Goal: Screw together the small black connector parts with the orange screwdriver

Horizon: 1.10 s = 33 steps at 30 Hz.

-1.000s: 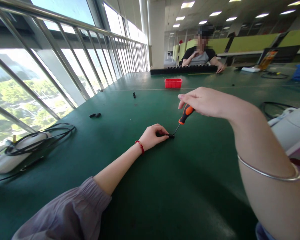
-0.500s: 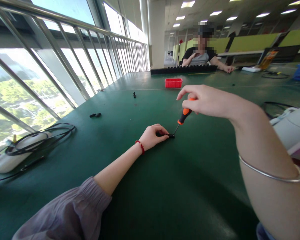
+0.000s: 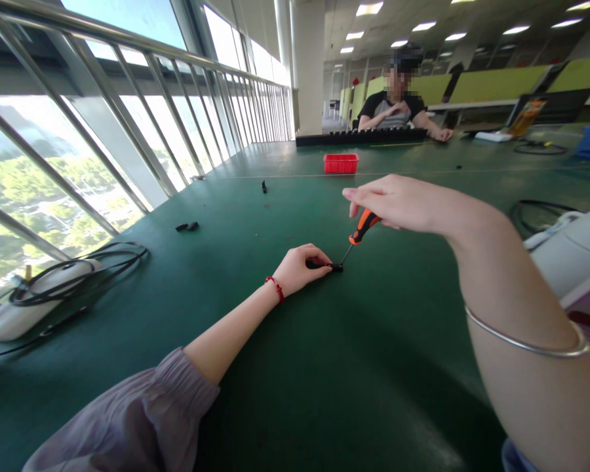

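My left hand (image 3: 303, 267) rests on the green table, thumb and fingers pinched on a small black part (image 3: 336, 267) lying flat there. Its exact kind is too small to make out. Above and to the right, my right hand (image 3: 393, 202) grips the top of an orange and black screwdriver (image 3: 362, 227). The screwdriver leans, its handle up to the right, and its thin metal tip meets the right end of the black part. My palm hides the handle's upper end.
A red bin (image 3: 341, 164) stands beyond my hands. Small black pieces (image 3: 187, 227) lie to the left, another black piece (image 3: 264, 187) farther back. Cables (image 3: 78, 272) loop over a white device at left. A person (image 3: 393, 111) sits across, behind a long black strip (image 3: 361, 137).
My right hand has turned and shifted slightly over the screwdriver, whose handle has rotated. My left hand stays put. The person across has lowered a hand to the chest.
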Motion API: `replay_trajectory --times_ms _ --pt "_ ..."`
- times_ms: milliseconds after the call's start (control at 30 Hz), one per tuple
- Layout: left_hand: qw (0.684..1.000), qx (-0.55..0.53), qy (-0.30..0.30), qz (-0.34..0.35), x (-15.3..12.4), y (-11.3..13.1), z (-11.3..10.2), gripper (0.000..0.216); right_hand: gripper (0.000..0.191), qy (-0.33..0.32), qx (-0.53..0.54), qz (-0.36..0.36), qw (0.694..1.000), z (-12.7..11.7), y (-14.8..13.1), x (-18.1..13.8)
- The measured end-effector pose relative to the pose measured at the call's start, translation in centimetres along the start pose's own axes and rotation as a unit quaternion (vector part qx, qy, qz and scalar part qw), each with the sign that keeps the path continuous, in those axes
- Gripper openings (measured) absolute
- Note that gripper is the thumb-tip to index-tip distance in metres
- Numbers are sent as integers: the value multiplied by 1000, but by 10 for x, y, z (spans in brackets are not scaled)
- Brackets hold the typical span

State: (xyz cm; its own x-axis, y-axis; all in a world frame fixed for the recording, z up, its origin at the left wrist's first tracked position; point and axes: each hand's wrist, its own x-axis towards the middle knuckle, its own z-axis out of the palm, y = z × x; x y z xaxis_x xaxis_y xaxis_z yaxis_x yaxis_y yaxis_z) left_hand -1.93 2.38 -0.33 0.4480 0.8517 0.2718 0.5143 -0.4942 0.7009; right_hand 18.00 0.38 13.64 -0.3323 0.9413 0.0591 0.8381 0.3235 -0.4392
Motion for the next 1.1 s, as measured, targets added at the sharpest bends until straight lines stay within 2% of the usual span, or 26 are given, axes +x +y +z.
replay_trajectory --times_ms 167,333,500,667,767,967,1100 --pt "1000 5 2 0 0 0 0 10 33 48 -38 -5 998 0 1 0" --pt "1000 -3 -1 0 0 -1 0 11 43 13 -10 5 1000 -1 1 -1" --pt "1000 5 0 -1 0 -1 0 10 34 41 -25 -9 999 -1 0 -1" --pt "1000 -1 -2 0 0 -2 0 11 45 10 -12 7 1000 -1 -1 -2" --pt "1000 4 -1 0 0 -2 0 11 33 42 -33 -6 999 -1 -1 -2" --pt "1000 1 -1 0 0 -2 0 11 44 12 -22 6 1000 -1 -1 -1" --pt "1000 4 0 -1 0 -2 0 10 33 46 -44 -16 998 -1 -1 -1"
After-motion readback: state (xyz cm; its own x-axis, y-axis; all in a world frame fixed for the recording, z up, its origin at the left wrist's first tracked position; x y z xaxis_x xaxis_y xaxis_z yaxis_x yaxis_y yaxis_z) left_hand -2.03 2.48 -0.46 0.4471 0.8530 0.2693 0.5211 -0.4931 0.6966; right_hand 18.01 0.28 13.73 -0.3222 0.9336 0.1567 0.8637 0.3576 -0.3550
